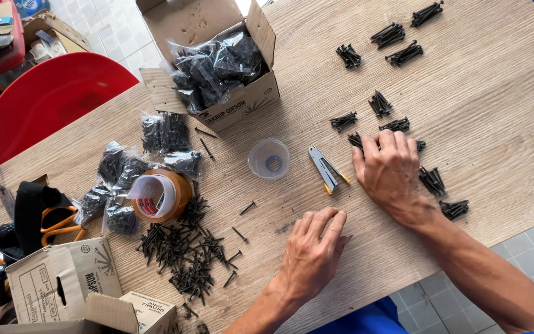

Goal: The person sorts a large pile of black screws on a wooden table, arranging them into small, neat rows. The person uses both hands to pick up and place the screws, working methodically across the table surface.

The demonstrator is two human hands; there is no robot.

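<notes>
— Where are the screws you work on?

— The small bundle of black screws (356,140) lies on the table (495,93), under your right hand (389,168). They are stiff, sharp and a little slippery, so pinch them at the middle.

— And the grip?

— Right hand lies flat over them, fingers spread, holding nothing firmly. Left hand (311,250) rests palm down, empty, near the loose screw pile (186,250).

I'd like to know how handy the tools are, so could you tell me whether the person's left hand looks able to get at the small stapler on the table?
Probably yes. The left hand lies flat on the table, and only bare wood separates it from the stapler just beyond its fingertips. The right hand rests beside it, not over it.
</notes>
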